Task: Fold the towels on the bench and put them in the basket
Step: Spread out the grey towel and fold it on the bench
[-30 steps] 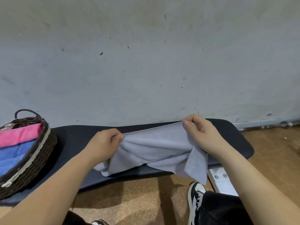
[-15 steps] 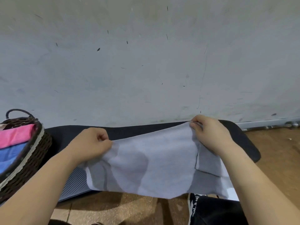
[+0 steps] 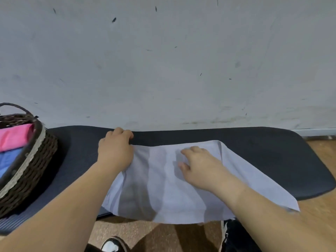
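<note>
My left grip [image 3: 115, 151], just left of centre frame, has its fingers curled round the far left corner of a pale grey towel [image 3: 163, 188] and holds it against the black padded tabletop [image 3: 263, 151]. My right grip [image 3: 198, 166], at centre frame, lies open on the cloth, palm down with the fingers spread flat and holding nothing. The towel is spread across the middle of the tabletop. Its far edge runs from the left grip toward the right, its near edge hangs over the tabletop's front edge, and one corner juts past that edge at lower right. At the left edge of the frame a dark wicker basket [image 3: 36, 160] with a loop handle stands on the tabletop, well apart from the towel. It holds a folded pink towel [image 3: 14, 135] with a folded blue towel [image 3: 9, 159] just beside it on the near side. A scuffed grey wall [image 3: 163, 60] fills the upper frame behind the tabletop, and brown floor [image 3: 323, 160] shows at right. Along the bottom of the frame are a black-and-white shoe [image 3: 112, 245] and a black trouser leg [image 3: 240, 237].
</note>
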Action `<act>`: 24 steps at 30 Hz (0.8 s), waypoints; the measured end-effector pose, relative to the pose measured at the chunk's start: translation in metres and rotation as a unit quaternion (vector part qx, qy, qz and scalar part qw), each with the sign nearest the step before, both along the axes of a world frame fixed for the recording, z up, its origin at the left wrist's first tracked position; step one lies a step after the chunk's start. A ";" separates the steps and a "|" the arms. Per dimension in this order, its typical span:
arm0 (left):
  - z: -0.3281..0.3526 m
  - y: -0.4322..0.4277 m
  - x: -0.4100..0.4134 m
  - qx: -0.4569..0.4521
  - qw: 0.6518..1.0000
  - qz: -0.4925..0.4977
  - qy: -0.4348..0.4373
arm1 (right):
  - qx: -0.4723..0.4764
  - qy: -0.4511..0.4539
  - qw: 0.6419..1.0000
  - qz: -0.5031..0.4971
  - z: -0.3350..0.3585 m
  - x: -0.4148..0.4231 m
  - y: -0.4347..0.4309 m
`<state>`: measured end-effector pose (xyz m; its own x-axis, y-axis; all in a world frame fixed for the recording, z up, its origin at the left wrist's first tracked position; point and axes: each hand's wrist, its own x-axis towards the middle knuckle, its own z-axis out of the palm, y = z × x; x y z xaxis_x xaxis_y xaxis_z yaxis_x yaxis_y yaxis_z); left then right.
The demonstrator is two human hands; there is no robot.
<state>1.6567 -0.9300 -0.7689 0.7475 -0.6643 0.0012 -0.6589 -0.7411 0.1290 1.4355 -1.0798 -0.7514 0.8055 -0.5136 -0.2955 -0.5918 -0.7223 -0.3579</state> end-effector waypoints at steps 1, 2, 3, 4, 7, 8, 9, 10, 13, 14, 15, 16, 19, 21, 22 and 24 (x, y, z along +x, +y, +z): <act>0.000 -0.001 -0.005 0.015 1.000 -0.011 -0.009 | 0.007 0.041 0.999 0.014 -0.006 -0.002 0.007; 0.002 -0.002 -0.011 0.035 0.999 -0.029 -0.017 | 0.009 0.075 0.997 0.023 -0.012 -0.004 0.012; 0.005 -0.004 -0.019 0.053 0.997 -0.050 -0.022 | 0.011 0.104 0.994 0.026 -0.017 -0.006 0.014; 0.008 -0.004 -0.028 0.073 0.995 -0.067 -0.017 | 0.014 0.125 0.992 0.022 -0.021 -0.006 0.015; 0.010 0.005 -0.045 0.152 0.984 -0.081 0.049 | 0.012 0.147 0.989 0.008 -0.032 -0.004 0.014; 0.007 0.013 -0.046 0.180 0.977 -0.076 0.089 | 0.006 0.149 0.989 0.002 -0.036 -0.004 0.011; 0.003 0.021 -0.045 0.197 0.970 -0.072 0.125 | 0.001 0.149 0.989 -0.003 -0.039 -0.003 0.008; -0.002 0.030 -0.042 0.207 0.964 -0.070 0.152 | -0.004 0.146 0.989 -0.007 -0.040 -0.002 0.004; -0.012 0.050 -0.031 0.207 0.958 -0.071 0.187 | -0.018 0.122 0.992 -0.017 -0.045 0.003 -0.012; -0.013 0.054 -0.028 0.194 0.960 -0.075 0.188 | -0.021 0.111 0.993 -0.019 -0.046 0.004 -0.018; -0.013 0.058 -0.024 0.177 0.964 -0.074 0.183 | -0.024 0.102 0.994 -0.021 -0.046 0.006 -0.024; -0.012 0.061 -0.019 0.159 0.971 -0.063 0.169 | -0.026 0.098 0.994 -0.024 -0.046 0.008 -0.029; -0.004 0.071 0.002 0.117 0.987 0.030 0.109 | -0.029 0.114 0.992 -0.037 -0.040 0.017 -0.029; 0.001 0.077 0.014 0.110 0.980 0.104 0.132 | -0.037 0.102 0.993 -0.036 -0.033 0.026 -0.014; 0.003 0.077 0.017 0.092 0.973 0.129 0.170 | -0.035 0.091 0.995 -0.024 -0.029 0.031 -0.002; 0.005 0.073 0.014 0.050 0.954 0.147 0.255 | -0.019 0.086 0.996 0.021 -0.024 0.039 0.025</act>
